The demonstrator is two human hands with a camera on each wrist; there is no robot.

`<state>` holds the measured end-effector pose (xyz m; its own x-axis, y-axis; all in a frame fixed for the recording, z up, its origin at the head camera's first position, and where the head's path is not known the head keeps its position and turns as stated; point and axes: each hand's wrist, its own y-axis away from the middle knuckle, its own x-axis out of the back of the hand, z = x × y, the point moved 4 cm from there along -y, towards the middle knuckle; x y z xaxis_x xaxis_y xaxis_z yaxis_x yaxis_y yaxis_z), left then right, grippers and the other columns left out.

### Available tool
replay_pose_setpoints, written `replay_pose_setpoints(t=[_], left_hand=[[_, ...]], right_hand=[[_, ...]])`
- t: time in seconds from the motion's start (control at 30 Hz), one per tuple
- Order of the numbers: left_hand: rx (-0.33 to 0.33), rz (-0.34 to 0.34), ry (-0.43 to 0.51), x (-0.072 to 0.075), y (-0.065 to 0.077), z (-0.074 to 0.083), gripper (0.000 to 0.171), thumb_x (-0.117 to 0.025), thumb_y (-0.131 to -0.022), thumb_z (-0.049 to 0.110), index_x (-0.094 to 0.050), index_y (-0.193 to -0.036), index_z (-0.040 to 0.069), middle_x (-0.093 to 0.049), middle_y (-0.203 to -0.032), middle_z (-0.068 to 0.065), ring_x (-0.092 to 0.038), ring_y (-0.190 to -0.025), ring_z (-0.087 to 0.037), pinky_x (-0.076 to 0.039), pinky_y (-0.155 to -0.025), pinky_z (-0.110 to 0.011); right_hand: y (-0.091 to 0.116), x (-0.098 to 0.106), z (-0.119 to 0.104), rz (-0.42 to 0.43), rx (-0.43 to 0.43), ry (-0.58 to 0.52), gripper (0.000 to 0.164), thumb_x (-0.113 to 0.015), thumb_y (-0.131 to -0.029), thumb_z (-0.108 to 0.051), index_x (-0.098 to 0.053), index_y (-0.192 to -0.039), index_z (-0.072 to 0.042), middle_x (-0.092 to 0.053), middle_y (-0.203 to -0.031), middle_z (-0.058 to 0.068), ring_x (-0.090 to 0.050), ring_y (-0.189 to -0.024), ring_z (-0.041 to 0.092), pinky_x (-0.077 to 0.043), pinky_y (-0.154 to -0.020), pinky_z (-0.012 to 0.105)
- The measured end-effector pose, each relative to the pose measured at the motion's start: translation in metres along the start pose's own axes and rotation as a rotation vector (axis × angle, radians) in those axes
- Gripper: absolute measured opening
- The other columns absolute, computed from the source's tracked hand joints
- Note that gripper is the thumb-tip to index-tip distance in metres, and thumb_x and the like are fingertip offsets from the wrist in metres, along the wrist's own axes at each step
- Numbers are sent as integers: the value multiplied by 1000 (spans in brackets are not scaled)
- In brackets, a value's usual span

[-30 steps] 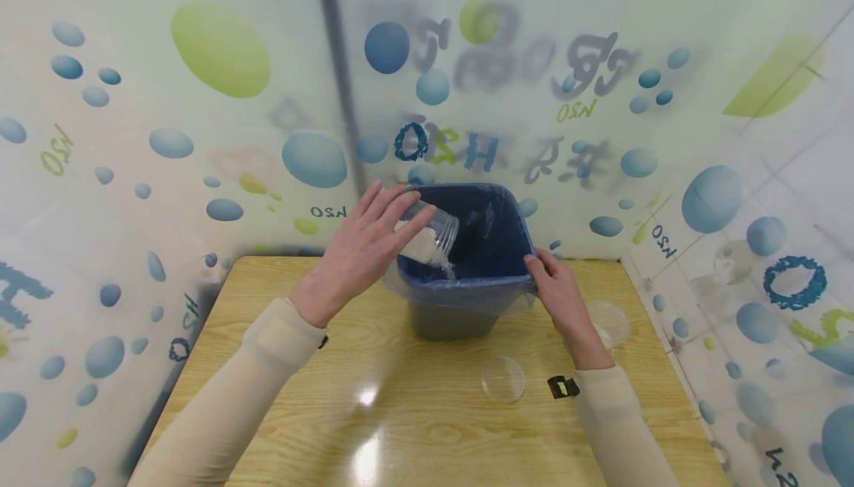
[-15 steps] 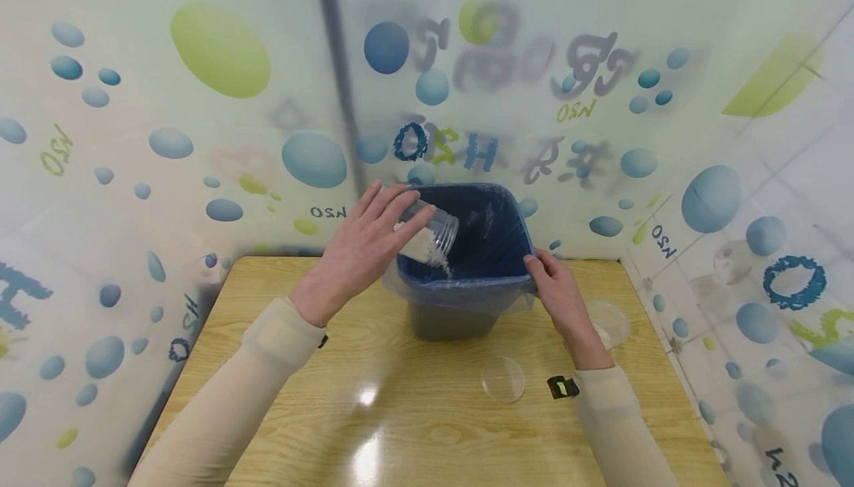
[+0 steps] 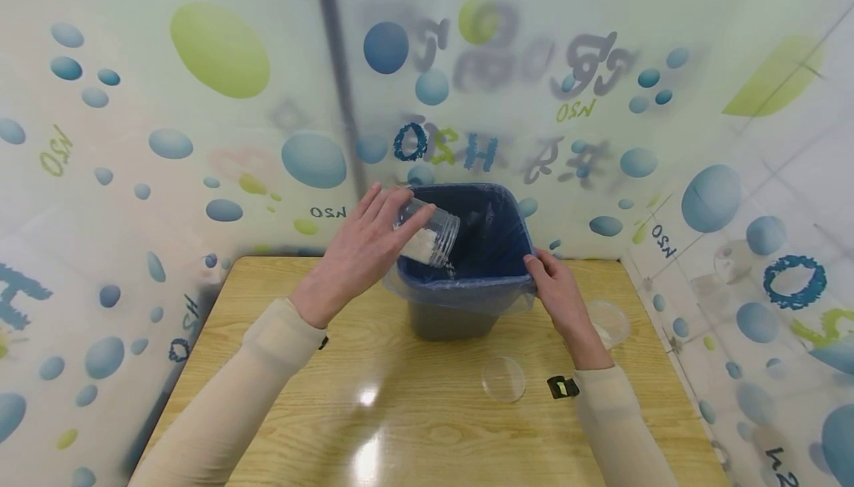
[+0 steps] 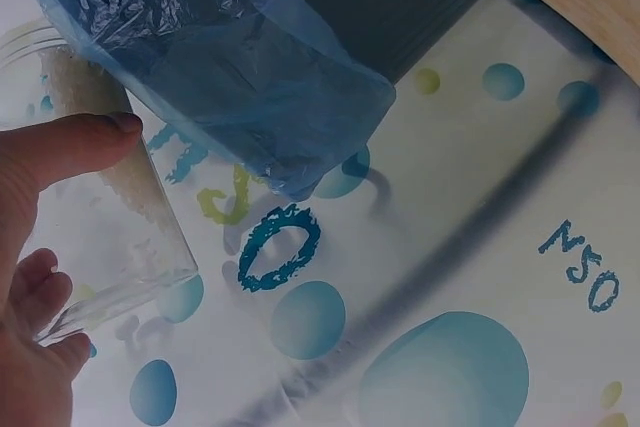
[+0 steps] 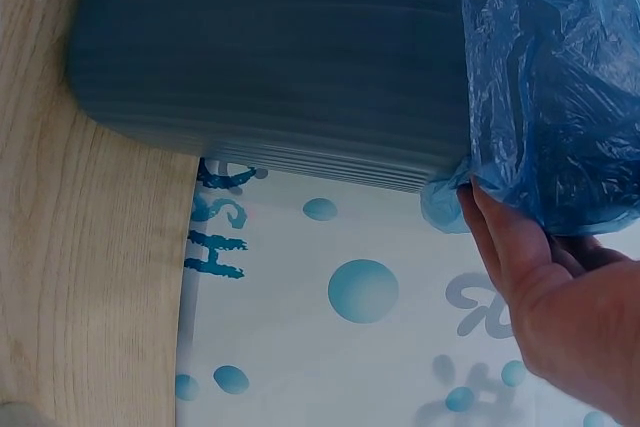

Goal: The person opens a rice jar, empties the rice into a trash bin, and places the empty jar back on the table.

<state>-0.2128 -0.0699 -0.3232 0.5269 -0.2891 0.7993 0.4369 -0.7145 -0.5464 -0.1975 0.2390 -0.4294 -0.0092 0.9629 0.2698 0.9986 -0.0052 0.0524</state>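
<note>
My left hand (image 3: pixel 363 250) grips a clear jar (image 4: pixel 110 197) and holds it tilted, mouth down, over the near left part of the trash bin. White grains (image 3: pixel 423 244) lie along the jar's lower side, and a few fall from its mouth into the bin. The grey trash bin (image 3: pixel 450 320) stands upright on the table, lined with a blue plastic bag (image 4: pixel 250 77) folded over its rim. At the right rim, my right hand (image 3: pixel 559 290) pinches the bag's edge between thumb and fingers; the right wrist view shows this hand (image 5: pixel 560 287) at the bag's hem.
A clear round lid (image 3: pixel 503 379) lies on the wooden table (image 3: pixel 300 413) in front of the bin. Another clear round piece (image 3: pixel 610 324) lies to the right, partly behind my right wrist. A patterned curtain (image 3: pixel 267 101) hangs close behind the table, with more along both sides.
Fewer white grains are left in the jar and the falling stream has thinned. The fingers of my left hand have shifted slightly on the jar. My right hand and the bin stay in place.
</note>
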Motion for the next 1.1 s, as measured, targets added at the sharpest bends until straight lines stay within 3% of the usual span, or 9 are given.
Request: replay_pose_setpoints(t=[0.37,0.77,1.1], left_hand=[[19,-28,-2,0,0,1,74,-68,-90,-5,-43,-157,12,-47,-143,-23,-44,-134,-39,-26,-122,-56],[28,-10,-38,0,0,2,81,-84,-79,6,-47,-151,6,-48,-144,-23,-43,-136,-40,-19,-125,-54],[12,-19,-42,4,-1,9,69,-68,-94,-2,-41,-157,5,-48,-153,-20,-42,-144,-36,-18,-126,-47]], right_hand=[[-2,0,2,7,8,9,61,-47,-109,-45,-46,-155,-4,-53,-148,22,-55,-132,34,-46,-109,52],[-2,0,2,3,9,-3,60,-47,-109,-43,-45,-154,-3,-53,-149,23,-54,-133,36,-44,-110,52],[0,1,1,5,11,13,61,-47,-109,-45,-46,-155,-5,-53,-148,22,-54,-132,35,-45,-110,54]])
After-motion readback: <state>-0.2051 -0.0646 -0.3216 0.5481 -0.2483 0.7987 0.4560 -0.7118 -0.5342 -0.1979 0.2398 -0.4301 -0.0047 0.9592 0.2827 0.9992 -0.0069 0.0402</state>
